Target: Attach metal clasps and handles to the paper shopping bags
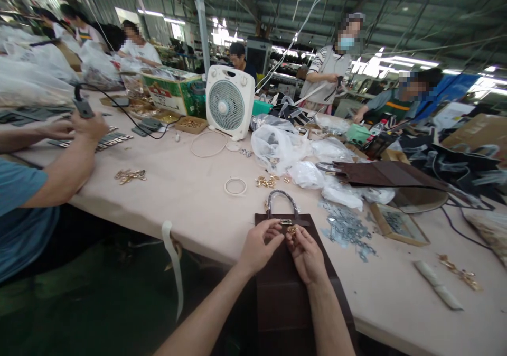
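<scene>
**Two bare forearms (206, 314) over a dark brown tote (283, 303)**

Nearest the lens, the left hand (259, 246) and right hand (306, 255) meet at the top of the tote, which lies on the pale tabletop (178, 203) with its lower part running back toward the person's body. The right thumb and forefinger close in a narrow pinch on a small gold fitting (292, 230). The left fingers curl in just beside a gold clasp (285, 222), though whether they have hold of it cannot be told. A dark looped handle (282, 197) arches up from the clasp.

The tote looks light and fairly soft, likely to flop unless steadied flat near its top edge. The fitting seems small and slick, a job for fingertips alone, while the handle looks firm enough to hold.

Loose gold fittings (266, 181), grey metal clips (346, 229), plastic bags (275, 147) and another brown panel (382, 174) lie beyond. Off to the left, a co-worker's hands (73, 129) rest over metal strips (113, 143) — a white box fan (224, 100) stands farther along.
</scene>
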`<state>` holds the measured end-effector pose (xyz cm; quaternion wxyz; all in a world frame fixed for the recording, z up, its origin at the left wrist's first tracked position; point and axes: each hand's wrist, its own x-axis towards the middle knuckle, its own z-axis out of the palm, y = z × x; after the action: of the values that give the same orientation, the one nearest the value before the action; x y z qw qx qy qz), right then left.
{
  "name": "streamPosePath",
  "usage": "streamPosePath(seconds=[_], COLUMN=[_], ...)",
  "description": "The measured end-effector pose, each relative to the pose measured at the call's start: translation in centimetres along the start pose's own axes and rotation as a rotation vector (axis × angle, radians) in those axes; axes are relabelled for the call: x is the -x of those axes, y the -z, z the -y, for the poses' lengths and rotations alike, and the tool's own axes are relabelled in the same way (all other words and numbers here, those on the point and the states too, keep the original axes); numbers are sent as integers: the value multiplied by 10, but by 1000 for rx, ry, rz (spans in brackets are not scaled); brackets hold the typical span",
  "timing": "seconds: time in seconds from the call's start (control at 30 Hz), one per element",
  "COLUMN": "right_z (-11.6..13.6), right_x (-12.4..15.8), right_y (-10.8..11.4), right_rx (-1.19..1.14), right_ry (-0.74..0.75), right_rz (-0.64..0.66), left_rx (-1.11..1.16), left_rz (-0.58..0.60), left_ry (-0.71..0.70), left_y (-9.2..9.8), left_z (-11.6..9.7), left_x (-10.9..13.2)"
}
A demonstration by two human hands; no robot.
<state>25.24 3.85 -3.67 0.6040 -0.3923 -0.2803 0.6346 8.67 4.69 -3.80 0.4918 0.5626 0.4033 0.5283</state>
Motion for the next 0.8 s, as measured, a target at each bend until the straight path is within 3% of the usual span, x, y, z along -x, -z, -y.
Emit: streamPosePath(seconds=[0.13, 0.27, 0.43, 0.6, 0.7, 0.8], right_z=[-1, -1, 1, 2, 5, 8], right_x=[0, -1, -1, -2, -1, 3], right_y=[7, 9, 14, 21, 23, 23], right_rx=[-9, -18, -131, -163, -190, -195], right_ry=[14, 20, 15, 201, 323, 397], right_rz=[-11, -10, -25, -121, -195, -220], left_rx=[-155, -270, -463, -574, -716, -910], left_rz=[-214, -155, -241, -63, 43, 93], left_ry=[-52, -123, -170, -183, -171, -182], left_y=[-3, -7, 0, 5, -12, -41], left_z=[-1, -8, -13, -16, -15, -11], left_x=[1, 4, 2, -22, -35, -30])
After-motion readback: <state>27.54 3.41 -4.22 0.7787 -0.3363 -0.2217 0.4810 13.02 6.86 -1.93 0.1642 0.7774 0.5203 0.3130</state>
